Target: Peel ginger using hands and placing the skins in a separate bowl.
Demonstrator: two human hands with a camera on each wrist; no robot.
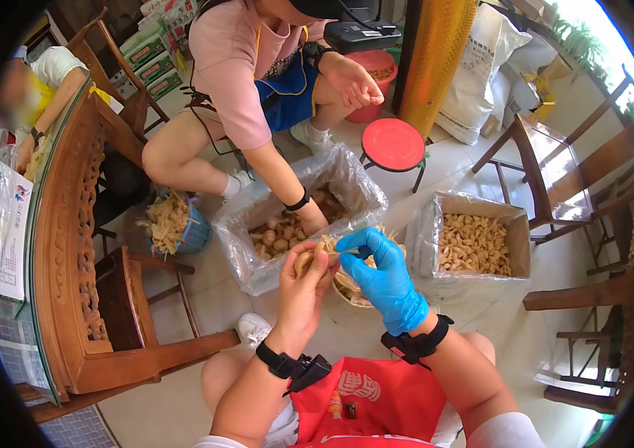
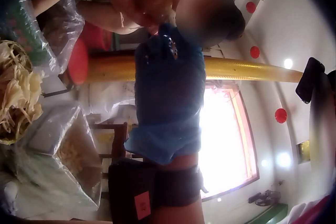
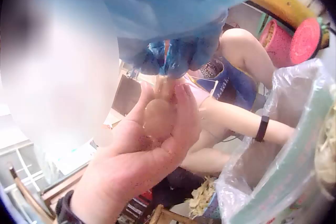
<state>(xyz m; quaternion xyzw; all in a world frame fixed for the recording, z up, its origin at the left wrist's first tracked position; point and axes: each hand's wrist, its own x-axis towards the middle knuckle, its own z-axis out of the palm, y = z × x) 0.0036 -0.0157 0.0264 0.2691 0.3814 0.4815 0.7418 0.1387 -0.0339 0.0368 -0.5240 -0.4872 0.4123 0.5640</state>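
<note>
My bare left hand (image 1: pixel 304 280) holds a pale, rounded bulb-like piece (image 3: pixel 160 116) between thumb and fingers. Opposite it, my right hand (image 1: pixel 384 280), in a blue glove, pinches the narrow end of that piece with its fingertips. Both hands are raised in front of my lap, over a basket of papery husks (image 1: pixel 350 290) they partly hide. The glove's back (image 2: pixel 169 90) fills the middle of the left wrist view.
A plastic-lined box (image 1: pixel 257 280) holds brownish round pieces; another person's hand (image 1: pixel 312 222) reaches into it. On the right, another lined box (image 1: pixel 522 257) contains pale pieces. A husk-filled blue bucket (image 1: pixel 196 233), red stool (image 1: pixel 393 145) and wooden chairs (image 1: pixel 556 175) stand around.
</note>
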